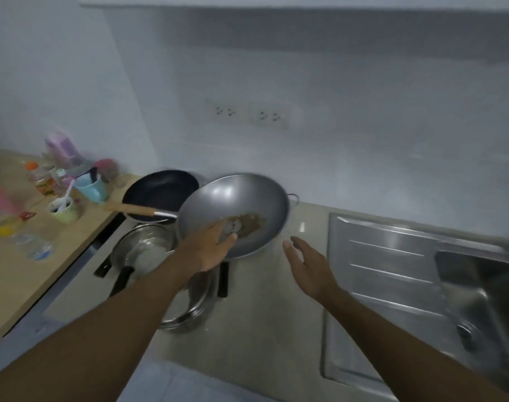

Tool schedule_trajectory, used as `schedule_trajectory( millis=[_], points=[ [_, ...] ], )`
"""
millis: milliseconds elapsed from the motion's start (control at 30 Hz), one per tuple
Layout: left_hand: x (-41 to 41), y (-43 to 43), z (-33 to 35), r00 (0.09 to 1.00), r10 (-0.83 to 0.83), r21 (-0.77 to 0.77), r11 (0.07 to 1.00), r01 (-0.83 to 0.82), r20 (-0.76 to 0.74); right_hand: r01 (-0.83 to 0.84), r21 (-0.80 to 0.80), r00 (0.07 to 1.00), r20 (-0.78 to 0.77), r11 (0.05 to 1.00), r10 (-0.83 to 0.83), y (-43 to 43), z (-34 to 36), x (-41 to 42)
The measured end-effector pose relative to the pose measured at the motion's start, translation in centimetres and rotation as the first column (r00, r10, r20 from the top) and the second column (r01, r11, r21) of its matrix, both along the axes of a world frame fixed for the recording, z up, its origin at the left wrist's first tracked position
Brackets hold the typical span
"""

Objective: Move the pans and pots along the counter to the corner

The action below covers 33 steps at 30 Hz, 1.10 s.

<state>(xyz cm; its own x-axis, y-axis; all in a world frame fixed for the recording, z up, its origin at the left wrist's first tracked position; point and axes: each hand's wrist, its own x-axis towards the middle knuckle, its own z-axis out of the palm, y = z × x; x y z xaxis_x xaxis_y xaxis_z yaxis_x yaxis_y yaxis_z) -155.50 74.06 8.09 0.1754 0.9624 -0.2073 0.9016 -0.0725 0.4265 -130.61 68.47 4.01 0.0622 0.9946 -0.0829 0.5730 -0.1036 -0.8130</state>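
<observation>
Both forearms are reaching in from the near edge. Left hand (209, 250) is gripping the wok (233, 211) by its near rim, tilted, just right of the black pan (160, 190) in the corner. Right hand (308, 265) is hanging open, empty, just right of it. Corner is lying up-left; left hand nearer.

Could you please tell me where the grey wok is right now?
The grey wok sits tilted mid-frame near the counter corner, right of the black frying pan, with the left hand at its near rim.
</observation>
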Motion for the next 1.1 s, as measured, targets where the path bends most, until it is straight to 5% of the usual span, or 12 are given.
schedule_trajectory(
  millis=[233,600,1100],
  points=[
    [20.7,-2.9,0.5,0.958,-0.286,-0.093,0.953,0.287,0.021,0.185,0.011,0.981,0.049,0.983,-0.186,-8.3,2.1,17.1],
    [56.0,-15.5,-0.4,0.791,-0.583,-0.115,0.786,0.607,0.186,0.541,0.044,0.817,0.208,0.840,-0.537,-28.4,3.6,45.9],
    [91.3,-32.4,0.6,0.335,-0.931,-0.102,0.323,0.941,0.145,0.937,-0.026,0.350,0.090,0.349,-0.932,-50.5,4.4,67.5]
  ],
)
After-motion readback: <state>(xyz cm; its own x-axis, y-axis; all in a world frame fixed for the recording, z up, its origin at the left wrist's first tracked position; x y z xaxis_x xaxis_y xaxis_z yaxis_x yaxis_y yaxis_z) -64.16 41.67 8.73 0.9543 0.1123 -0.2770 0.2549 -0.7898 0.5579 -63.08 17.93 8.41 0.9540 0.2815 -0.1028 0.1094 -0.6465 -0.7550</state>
